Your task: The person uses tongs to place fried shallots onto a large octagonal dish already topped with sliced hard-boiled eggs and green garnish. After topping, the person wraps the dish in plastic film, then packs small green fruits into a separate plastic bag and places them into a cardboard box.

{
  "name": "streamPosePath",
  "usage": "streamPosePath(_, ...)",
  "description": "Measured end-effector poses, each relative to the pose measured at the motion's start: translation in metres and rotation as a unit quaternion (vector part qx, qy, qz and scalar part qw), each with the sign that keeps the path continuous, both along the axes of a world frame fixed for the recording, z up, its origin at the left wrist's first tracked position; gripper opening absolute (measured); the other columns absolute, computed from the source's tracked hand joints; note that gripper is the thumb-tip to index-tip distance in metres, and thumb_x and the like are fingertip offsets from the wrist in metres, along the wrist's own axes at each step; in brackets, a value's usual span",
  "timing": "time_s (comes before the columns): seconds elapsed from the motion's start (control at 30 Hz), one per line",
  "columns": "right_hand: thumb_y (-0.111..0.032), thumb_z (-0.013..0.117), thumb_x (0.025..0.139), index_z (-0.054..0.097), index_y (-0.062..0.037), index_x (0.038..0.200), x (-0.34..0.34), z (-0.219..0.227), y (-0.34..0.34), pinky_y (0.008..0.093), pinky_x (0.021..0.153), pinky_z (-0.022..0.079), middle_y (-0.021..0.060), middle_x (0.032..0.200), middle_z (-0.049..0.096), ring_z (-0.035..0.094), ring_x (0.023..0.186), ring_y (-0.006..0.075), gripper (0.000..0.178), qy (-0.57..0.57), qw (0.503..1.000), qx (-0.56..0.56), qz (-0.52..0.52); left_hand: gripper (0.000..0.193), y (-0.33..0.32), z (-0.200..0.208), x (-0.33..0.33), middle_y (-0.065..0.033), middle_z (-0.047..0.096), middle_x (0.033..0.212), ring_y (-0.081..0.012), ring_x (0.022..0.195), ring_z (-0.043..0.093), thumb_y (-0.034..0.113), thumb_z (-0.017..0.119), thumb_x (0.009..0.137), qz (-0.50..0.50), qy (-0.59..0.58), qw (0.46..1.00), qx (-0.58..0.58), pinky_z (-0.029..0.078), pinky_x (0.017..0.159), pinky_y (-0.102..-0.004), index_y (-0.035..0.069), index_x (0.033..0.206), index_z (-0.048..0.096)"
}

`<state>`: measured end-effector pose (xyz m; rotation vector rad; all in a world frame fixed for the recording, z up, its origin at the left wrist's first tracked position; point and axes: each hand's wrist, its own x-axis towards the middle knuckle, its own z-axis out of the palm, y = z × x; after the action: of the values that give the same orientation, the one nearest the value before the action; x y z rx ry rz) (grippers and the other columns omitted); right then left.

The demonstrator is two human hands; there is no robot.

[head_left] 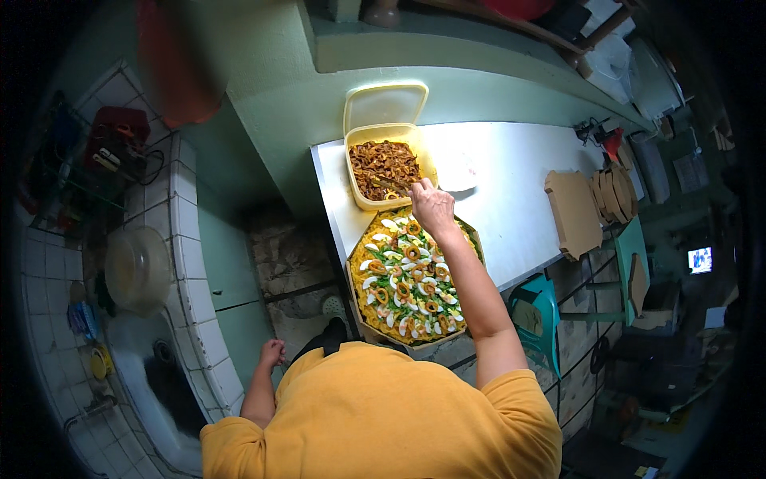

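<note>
My right hand [432, 206] reaches over the near right rim of a yellow plastic container [369, 203]. Its fingers are closed round a thin utensil [392, 184], whose tip lies among dark brown fried pieces [381, 164] in the container. The hinged lid [387, 108] stands raised behind. Right below my wrist sits an eight-sided box holding yellow noodles [363, 299], topped with egg slices, chopped greens and browned rings [412, 253]. My forearm covers part of its right side. My left hand [273, 352] hangs low by my side, fingers curled, with nothing visible in it.
The white table [511, 191] runs along the green wall. A white item [457, 170] is beside the container. Cardboard pieces [573, 214] lie at the table's right end, near a teal chair [536, 323]. A tiled counter with a sink [152, 375] and a clear basin [138, 267] is at left.
</note>
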<state>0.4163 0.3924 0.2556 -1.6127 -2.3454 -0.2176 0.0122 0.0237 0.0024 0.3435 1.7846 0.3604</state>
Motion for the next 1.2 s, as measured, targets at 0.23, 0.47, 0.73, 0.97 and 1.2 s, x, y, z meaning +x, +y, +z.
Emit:
streamPosePath(0.23,-0.030,0.054,0.095,0.067,-0.0109,0.094,0.002,0.017,-0.008,0.0415,0.069,0.052,0.0072,0.090,0.066,0.066,0.075,0.0285,0.023,0.083,0.989,-0.078,-0.091,0.018,0.006,-0.007,-0.025,0.0006,0.061,0.074,-0.0102,0.049,0.054,0.027,0.056,0.095,-0.021,-0.002,1.000,-0.007,0.044,0.044,-0.0266,0.013,0.105,0.062)
streamPosePath(0.47,-0.026,0.057,0.093,0.071,-0.0077,0.098,0.037,0.038,-0.053,0.0364,0.072,0.050,0.0125,0.085,0.067,0.065,0.078,0.0281,0.023,0.329,0.923,-0.145,-0.137,0.017,0.044,-0.017,-0.037,0.0003,0.061,0.073,-0.0100,0.048,0.053,0.025,0.054,0.096,-0.038,0.003,0.999,0.021,0.043,0.042,-0.0268,0.013,0.105,0.061)
streamPosePath(0.73,-0.031,0.059,0.090,0.067,-0.0027,0.079,0.052,-0.002,-0.030,0.0362,0.053,0.045,0.0098,0.063,0.063,0.057,0.052,0.0207,0.031,0.403,0.855,-0.263,-0.192,0.014,0.065,-0.011,-0.009,0.0001,0.061,0.075,-0.0097,0.049,0.053,0.025,0.055,0.096,-0.087,0.001,0.996,0.008,0.043,0.043,-0.0269,0.015,0.103,0.061)
streamPosePath(0.97,-0.023,0.057,0.095,0.058,-0.0068,0.077,0.070,-0.003,-0.039,0.0221,0.034,0.017,-0.0032,0.057,0.047,0.025,0.035,0.0033,0.024,0.681,0.544,-0.431,-0.234,0.016,0.038,-0.005,0.005,-0.0003,0.061,0.075,-0.0104,0.050,0.054,0.025,0.056,0.094,-0.081,-0.008,0.996,0.035,0.045,0.045,-0.0279,0.015,0.104,0.061)
streamPosePath(1.2,-0.023,0.056,0.096,0.062,-0.0045,0.091,0.113,0.010,-0.180,0.0204,0.040,0.023,-0.0026,0.070,0.054,0.034,0.046,0.0022,0.021,0.692,0.602,-0.364,-0.162,0.020,-0.022,-0.008,-0.019,-0.0012,0.061,0.077,-0.0130,0.050,0.054,0.029,0.057,0.093,-0.069,0.019,0.997,-0.038,0.046,0.045,-0.0290,0.014,0.106,0.061)
